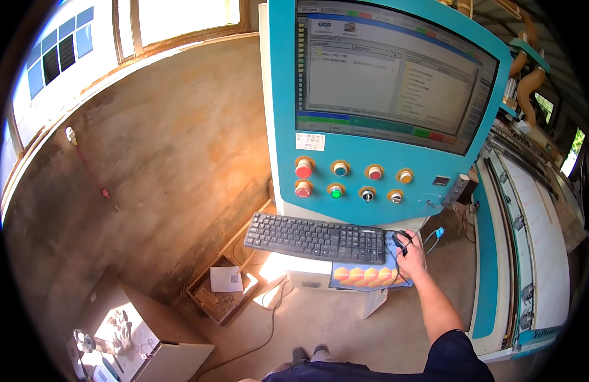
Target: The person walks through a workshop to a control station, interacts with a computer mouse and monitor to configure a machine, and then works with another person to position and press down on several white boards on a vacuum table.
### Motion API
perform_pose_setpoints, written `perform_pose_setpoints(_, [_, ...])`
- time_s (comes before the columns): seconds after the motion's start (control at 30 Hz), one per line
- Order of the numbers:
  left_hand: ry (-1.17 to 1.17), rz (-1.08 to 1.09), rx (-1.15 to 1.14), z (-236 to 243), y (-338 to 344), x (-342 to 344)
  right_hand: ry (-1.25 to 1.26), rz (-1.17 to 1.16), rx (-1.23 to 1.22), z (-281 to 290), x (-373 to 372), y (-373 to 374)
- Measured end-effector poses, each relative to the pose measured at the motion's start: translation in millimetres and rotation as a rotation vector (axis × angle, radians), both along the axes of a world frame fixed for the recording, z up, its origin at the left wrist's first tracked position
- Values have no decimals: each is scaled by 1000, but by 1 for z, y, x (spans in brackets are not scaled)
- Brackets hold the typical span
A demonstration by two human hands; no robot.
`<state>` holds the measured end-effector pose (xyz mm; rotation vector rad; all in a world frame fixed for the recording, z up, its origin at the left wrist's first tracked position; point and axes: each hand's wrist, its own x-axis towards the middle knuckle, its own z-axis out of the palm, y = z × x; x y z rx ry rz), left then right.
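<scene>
The computer mouse, one piece and black, is at the right part of one blue mouse pad, beside the right end of one black keyboard. The right hand lies over this mouse, and its fingers are curved and closed around the body; of the left hand's fingers I cannot tell the state. The keyboard covers partly the pad, which carries a row of orange hexagons and some printing. Above stands one turquoise control cabinet with one monitor, which shows windows, lists and coloured bars; most of its writing is too blurred. Under the monitor's left corner there is one white label with small print. Eight controls are set in two rows of four: three red buttons, one blue button, one yellow button, one green button and two rotary switches. Lower left, one white sheet with a square printed code lies in one open box. Two shoes are seen at the bottom.
</scene>
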<state>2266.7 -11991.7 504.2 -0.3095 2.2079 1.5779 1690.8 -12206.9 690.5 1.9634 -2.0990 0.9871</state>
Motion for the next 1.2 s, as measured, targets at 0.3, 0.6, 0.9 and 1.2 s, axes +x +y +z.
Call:
perform_pose_setpoints(0.3, [53, 37, 17, -9, 13, 3, -43, -14, 38, 5, 5, 0])
perform_pose_setpoints(0.6, [-234, 4, -87, 43, 5, -16, 20, -23, -4, -4, -3, -2])
perform_pose_setpoints(0.9, [1, 50, 74, -2, 14, 0, 15, 0, -26, -3, -2, -2])
perform_pose_setpoints(1.2, [-79, 50, -87, 25, 6, -6, -9, 17, -13, 0, -2, -1])
